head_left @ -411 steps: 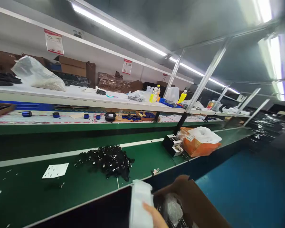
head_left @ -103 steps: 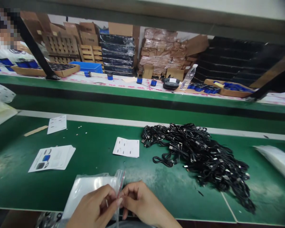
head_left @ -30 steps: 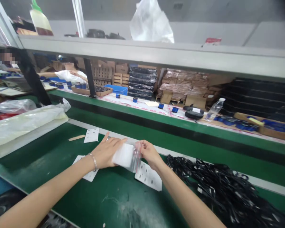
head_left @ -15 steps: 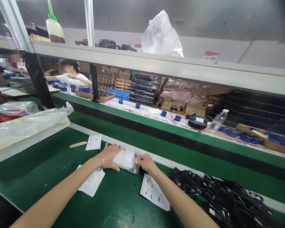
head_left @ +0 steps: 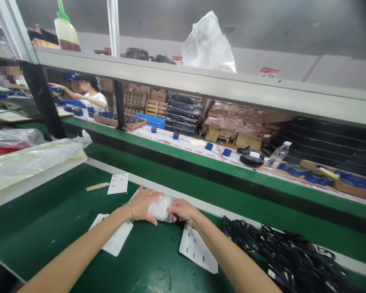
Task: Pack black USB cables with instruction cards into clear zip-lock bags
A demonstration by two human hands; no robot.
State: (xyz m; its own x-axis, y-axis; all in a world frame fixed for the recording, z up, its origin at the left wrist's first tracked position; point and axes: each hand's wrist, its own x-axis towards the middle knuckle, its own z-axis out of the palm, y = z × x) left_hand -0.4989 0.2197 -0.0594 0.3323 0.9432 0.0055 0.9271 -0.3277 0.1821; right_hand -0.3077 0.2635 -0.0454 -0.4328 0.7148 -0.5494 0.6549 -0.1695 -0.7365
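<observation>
Bench (head_left: 146,260): cable pile (head_left: 295,256) at R. Clear bag (head_left: 161,208) on bench, approx. ctr, near far white strip (head_left: 99,165); long axis approx. L–R, btwn hands, both touching. Left hand (head_left: 142,206) at L end, fingers spread; right hand (head_left: 184,211) at R end, fingers pinching bag edge.

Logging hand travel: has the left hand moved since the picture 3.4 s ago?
Yes: the left hand went forward, away from the body, from the bench's near edge to close by the white strip.

Two bottles (head_left: 278,156) (head_left: 67,33) (one clear, one green-tipped), one held bag (head_left: 160,208), one bracelet (head_left: 132,212), one cable heap (head_left: 288,256)
</observation>
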